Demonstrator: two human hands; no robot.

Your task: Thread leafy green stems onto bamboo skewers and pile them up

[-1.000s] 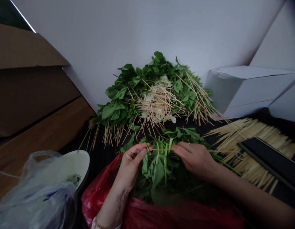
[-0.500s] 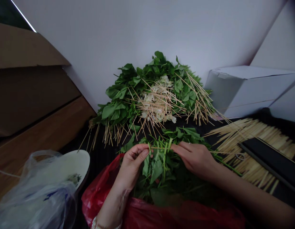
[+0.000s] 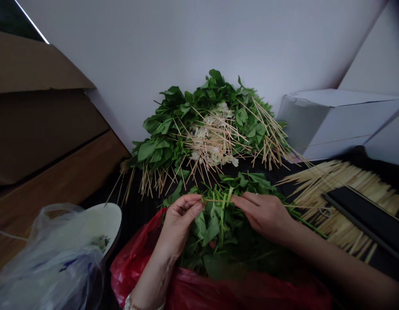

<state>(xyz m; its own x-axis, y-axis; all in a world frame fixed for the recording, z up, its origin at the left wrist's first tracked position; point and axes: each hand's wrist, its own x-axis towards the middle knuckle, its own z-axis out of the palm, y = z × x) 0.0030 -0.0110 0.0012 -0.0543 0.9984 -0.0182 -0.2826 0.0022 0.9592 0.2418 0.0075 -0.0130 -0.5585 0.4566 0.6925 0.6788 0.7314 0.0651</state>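
A thin bamboo skewer (image 3: 215,200) runs crosswise between my hands. My right hand (image 3: 264,215) is closed around it, and its far part sticks out to the right past my fingers. Green stems (image 3: 224,213) are threaded on it next to my right fingertips. With thumb and forefinger my left hand (image 3: 180,219) pinches the stem of a leafy green at the skewer's left end. Leaves (image 3: 211,230) hang below the skewer, over more greens in a red plastic bag (image 3: 186,286). My fingers partly hide the skewer's left tip.
Behind lies a heap of skewered greens (image 3: 154,146), with pale skewered vegetables (image 3: 215,133) in the middle. Loose skewers (image 3: 351,181) and a dark phone-like slab (image 3: 363,215) are at the right. A white bowl (image 3: 112,219), clear plastic bag (image 3: 51,267), cardboard box (image 3: 41,129) and white box (image 3: 341,120) flank the area.
My left fingers have shifted slightly at the skewer's left end, and the leaf hanging there has turned. My right hand stays in place on the skewer.
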